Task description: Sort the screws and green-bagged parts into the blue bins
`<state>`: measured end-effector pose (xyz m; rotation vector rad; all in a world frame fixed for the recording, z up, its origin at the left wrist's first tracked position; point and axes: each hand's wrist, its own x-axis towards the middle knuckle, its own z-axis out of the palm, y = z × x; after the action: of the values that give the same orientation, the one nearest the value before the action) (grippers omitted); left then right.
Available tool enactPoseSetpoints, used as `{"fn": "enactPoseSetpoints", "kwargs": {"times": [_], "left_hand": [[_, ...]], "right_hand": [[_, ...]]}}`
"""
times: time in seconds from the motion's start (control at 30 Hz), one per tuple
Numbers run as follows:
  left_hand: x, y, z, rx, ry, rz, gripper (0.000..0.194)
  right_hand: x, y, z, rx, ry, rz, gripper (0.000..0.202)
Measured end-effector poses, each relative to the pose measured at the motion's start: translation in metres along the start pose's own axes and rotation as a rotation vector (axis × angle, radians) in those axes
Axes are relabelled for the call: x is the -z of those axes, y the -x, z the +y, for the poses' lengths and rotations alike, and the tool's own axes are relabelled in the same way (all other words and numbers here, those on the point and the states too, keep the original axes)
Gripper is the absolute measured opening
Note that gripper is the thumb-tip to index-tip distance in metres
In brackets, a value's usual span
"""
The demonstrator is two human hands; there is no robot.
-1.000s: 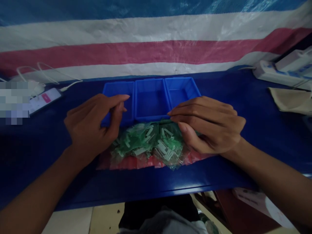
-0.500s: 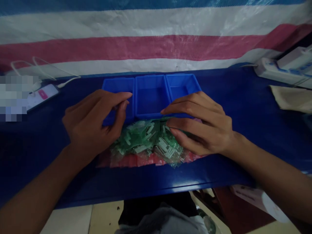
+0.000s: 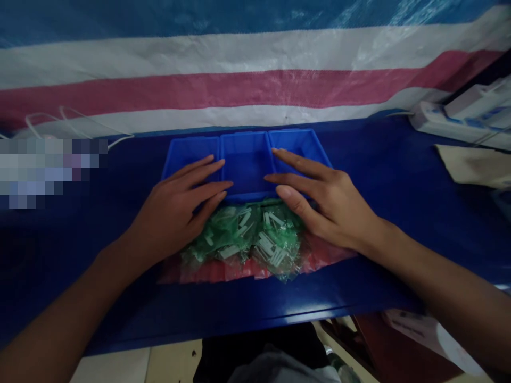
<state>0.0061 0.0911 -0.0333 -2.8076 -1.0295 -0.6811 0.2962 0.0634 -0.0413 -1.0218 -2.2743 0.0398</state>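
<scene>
Three blue bins stand side by side on the blue table. In front of them lie clear and green plastic bags with small white pieces inside, on top of red plastic packaging. My left hand, fingers apart and holding nothing, is over the left bin and the left end of the bags. Over the right bin and the bags' right end, my right hand has its fingers spread with nothing in them.
A white power strip and a beige cloth-like piece lie at the right. White cables run at the back left beside a blurred-out area. A striped sheet hangs behind the blue table.
Both hands have opened, their fingers spreading from a more bent pose. My right hand has drawn slightly left, off the bags, and the view has tilted up a little.
</scene>
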Motion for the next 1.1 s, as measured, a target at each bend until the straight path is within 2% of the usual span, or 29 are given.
{"fn": "enactPoseSetpoints", "kwargs": {"times": [0.1, 0.43, 0.53, 0.77, 0.93, 1.1], "left_hand": [[0.000, 0.000, -0.002, 0.010, 0.057, -0.023, 0.033], [0.007, -0.002, 0.002, -0.034, 0.108, 0.025, 0.026], [0.006, -0.001, 0.001, -0.010, 0.112, 0.023, 0.028], [0.008, -0.002, 0.008, 0.072, 0.096, 0.053, 0.027], [0.010, -0.006, 0.014, 0.114, 0.056, 0.139, 0.024], [0.011, -0.009, 0.018, 0.164, 0.003, 0.301, 0.016]], "right_hand": [[-0.003, 0.000, 0.003, 0.042, -0.013, -0.048, 0.041], [-0.005, -0.001, 0.005, 0.072, 0.015, -0.034, 0.035], [-0.004, -0.002, 0.002, 0.064, 0.008, 0.021, 0.031], [0.001, -0.006, -0.005, 0.172, -0.077, 0.204, 0.014], [0.002, -0.005, -0.006, 0.202, -0.103, 0.230, 0.013], [0.001, -0.005, -0.008, 0.204, -0.093, 0.232, 0.014]]}}
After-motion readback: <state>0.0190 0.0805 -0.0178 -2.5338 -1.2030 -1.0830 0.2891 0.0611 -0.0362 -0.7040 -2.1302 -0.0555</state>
